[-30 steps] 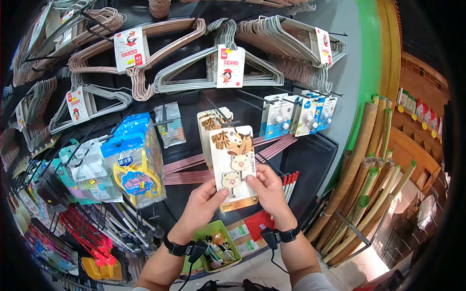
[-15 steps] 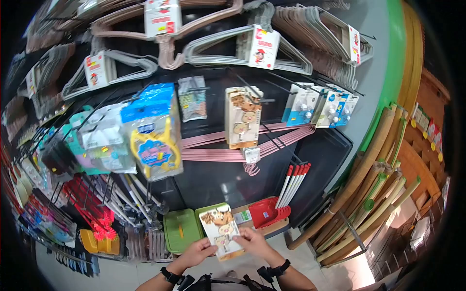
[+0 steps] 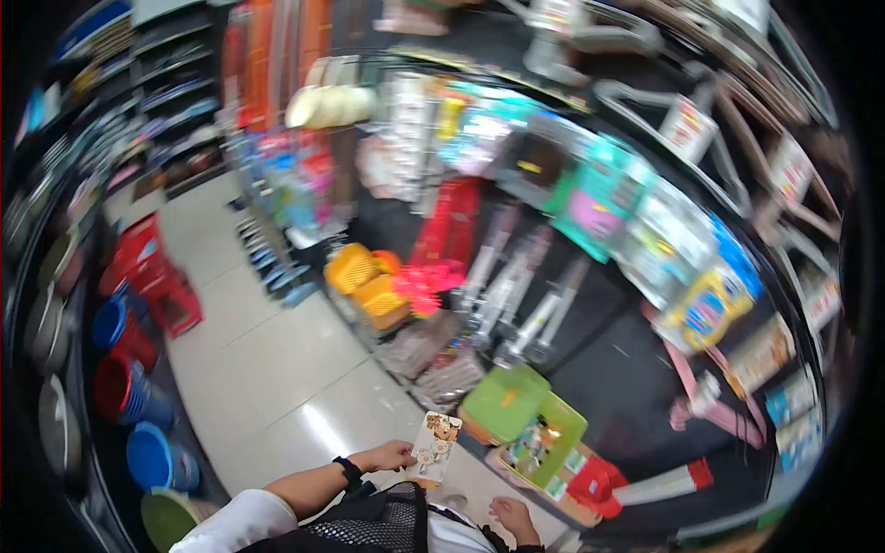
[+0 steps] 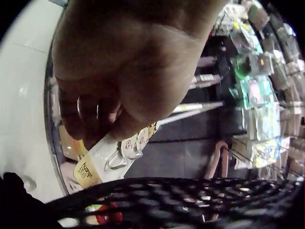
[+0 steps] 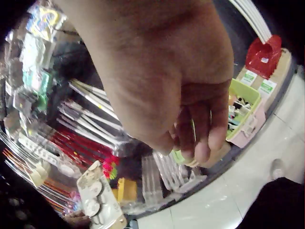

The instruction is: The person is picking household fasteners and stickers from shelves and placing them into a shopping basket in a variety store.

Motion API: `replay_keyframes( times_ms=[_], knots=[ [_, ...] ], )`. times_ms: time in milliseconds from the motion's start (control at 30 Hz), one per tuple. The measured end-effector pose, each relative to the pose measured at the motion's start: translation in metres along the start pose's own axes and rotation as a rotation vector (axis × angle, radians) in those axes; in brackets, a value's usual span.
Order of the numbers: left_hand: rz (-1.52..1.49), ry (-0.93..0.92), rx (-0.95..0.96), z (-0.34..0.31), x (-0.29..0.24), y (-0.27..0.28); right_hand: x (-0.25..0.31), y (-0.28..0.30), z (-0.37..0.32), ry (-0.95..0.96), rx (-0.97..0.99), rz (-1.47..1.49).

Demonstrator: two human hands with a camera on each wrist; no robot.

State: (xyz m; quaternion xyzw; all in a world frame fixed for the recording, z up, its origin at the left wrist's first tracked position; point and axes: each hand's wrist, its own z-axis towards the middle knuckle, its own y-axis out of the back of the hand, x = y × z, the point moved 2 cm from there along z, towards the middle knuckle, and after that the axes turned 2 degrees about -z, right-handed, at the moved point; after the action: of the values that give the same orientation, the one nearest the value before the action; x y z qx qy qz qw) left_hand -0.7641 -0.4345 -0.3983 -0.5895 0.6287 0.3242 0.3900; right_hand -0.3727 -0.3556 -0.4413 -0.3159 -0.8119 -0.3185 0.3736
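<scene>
Hook pack (image 3: 433,449), a pale card with brown decoration and two rounded animal-face hooks, is pinched at its edge by a shopper's left hand (image 3: 391,455) above the pale tiled floor (image 3: 277,369) of a store aisle. The right hand (image 3: 516,521), empty with fingers loosely bent, is apart from the card at between 4 and 5 o'clock in the head view. The pack is off the display and in hand, and its hooks appear to be still on the card; how much handling remains cannot be judged. Similar brown-and-white packs (image 3: 763,356) hang between 2 and 3 o'clock, near a blue-and-yellow packet (image 3: 708,306) at 2 o'clock. A green bin (image 3: 569,419) of small goods sits at 3 o'clock, a red dustpan (image 3: 595,487) just below that line, and a blue bucket (image 3: 163,458) at 9 o'clock. Dark lettering marks the card's brown end in the left wrist view, too blurred to read with certainty. White-and-green labels (image 5: 267,87) by the bin and the packet's brand are likewise illegible.
</scene>
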Motion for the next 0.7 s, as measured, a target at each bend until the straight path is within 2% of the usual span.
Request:
replay_keyframes(
  times_ms=[67,100,133,200,233,267,333,400,467,500,567,600,667,700],
  knots=[
    [-0.026,0.054,-0.174,-0.038,0.036,0.027,-0.025,-0.012,0.010,-0.026,0.051,-0.039],
    [-0.082,0.072,-0.267,-0.058,0.049,0.040,-0.032,-0.014,0.021,0.084,0.080,-0.415],
    [-0.113,0.065,-0.318,-0.077,0.065,0.048,-0.044,-0.016,0.028,0.052,0.055,-0.370],
    [-0.203,0.096,-0.444,-0.109,0.096,0.065,-0.030,-0.045,0.026,0.412,0.187,-0.923],
    [-0.232,0.112,-0.478,-0.123,0.110,0.073,-0.014,-0.052,0.024,0.630,0.202,-0.874],
    [-0.253,0.104,-0.509,-0.137,0.119,0.079,0.004,-0.062,0.028,0.655,0.227,-0.890],
    [-0.384,0.130,-0.621,-0.167,0.132,0.087,0.019,-0.084,0.038,0.184,0.456,-1.168],
    [-0.465,0.133,-0.682,-0.190,0.135,0.092,-0.036,-0.107,0.098,0.270,0.534,-1.162],
    [-0.616,0.149,-0.772,-0.200,0.156,0.098,-0.102,-0.161,0.159,0.912,0.226,-1.940],
    [-0.637,0.152,-0.798,-0.205,0.161,0.104,-0.134,-0.130,0.221,0.928,0.239,-1.935],
    [-0.703,0.167,-0.826,-0.211,0.170,0.119,-0.061,-0.098,0.297,0.358,0.453,-1.050],
    [-0.763,0.171,-0.836,-0.211,0.172,0.130,0.066,-0.167,0.226,0.079,0.516,-0.598],
    [-0.805,0.148,-0.864,-0.213,0.170,0.158,0.133,-0.220,0.246,-0.091,0.487,-0.483],
    [-0.841,0.135,-0.888,-0.217,0.163,0.175,0.170,-0.249,0.254,-0.115,0.531,-0.442]
  ],
)
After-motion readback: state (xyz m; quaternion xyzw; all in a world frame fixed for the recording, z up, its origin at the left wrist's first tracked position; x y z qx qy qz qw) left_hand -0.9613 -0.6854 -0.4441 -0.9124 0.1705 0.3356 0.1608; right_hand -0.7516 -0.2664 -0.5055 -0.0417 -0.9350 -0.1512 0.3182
